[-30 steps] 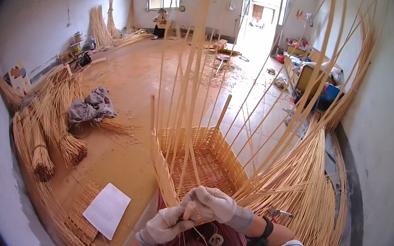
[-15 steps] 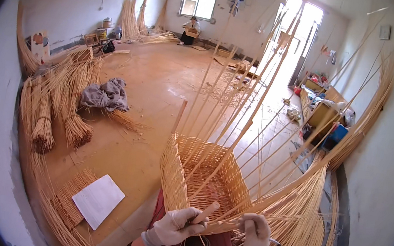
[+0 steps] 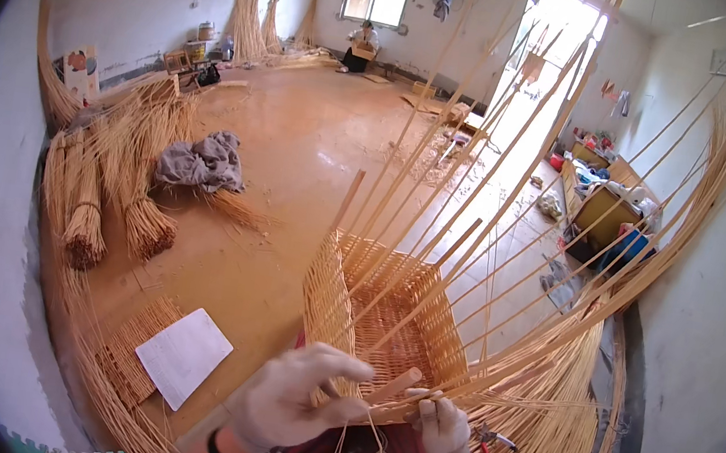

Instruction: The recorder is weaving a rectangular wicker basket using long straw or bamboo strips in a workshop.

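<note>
Against my lap, at the bottom of the view, sits the half-woven wicker basket (image 3: 388,312), rectangular, its near rim right under my hands and its long upright stakes (image 3: 479,178) fanning up and away toward the bright doorway (image 3: 557,41). My left hand (image 3: 290,400), gloved in pale fabric, lies over the near rim with the fingers spread and curled loosely, their tips resting on the weave; I cannot tell whether it actually pinches a strand. My right hand (image 3: 446,430), also gloved, is closed on a thin willow rod (image 3: 543,392) that runs off to the right just above the rim, and the two hands are just beside each other with a thicker corner stick (image 3: 397,385) poking up between them. To my right a great sheaf of loose rods (image 3: 555,435) sweeps along the floor and bends up the wall, and a pair of red-handled pliers (image 3: 491,440) lies near my right wrist. On my left, on the floor, are a white sheet (image 3: 183,356) resting partly on a small woven mat (image 3: 131,352), tied bundles of willow (image 3: 89,218) and a grey heap of cloth (image 3: 202,161). Far across the room another person (image 3: 364,43) sits under the window.
</note>
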The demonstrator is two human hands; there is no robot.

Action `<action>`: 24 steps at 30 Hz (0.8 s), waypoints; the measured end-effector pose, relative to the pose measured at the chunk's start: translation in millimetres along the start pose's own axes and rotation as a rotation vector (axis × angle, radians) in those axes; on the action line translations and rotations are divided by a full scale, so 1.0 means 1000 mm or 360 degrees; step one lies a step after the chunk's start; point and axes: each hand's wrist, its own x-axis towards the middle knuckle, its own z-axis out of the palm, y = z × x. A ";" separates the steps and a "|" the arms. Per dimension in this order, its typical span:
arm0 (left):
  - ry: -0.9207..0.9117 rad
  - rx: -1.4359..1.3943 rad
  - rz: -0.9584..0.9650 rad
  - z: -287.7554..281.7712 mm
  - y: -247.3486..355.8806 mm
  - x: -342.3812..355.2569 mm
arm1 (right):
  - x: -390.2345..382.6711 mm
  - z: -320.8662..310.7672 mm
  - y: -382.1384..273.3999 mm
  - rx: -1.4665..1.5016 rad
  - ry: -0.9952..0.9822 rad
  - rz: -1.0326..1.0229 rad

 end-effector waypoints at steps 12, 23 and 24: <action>0.0557 0.0108 0.1151 -0.018 0.063 0.029 | 0.000 0.012 0.017 -0.0034 0.0148 -0.0097; 0.0593 0.0059 0.1203 -0.015 0.057 0.033 | 0.003 0.006 0.017 0.0033 0.0126 -0.0130; 0.0603 0.0061 0.1202 -0.015 0.056 0.033 | 0.004 0.006 0.015 0.0041 0.0106 -0.0117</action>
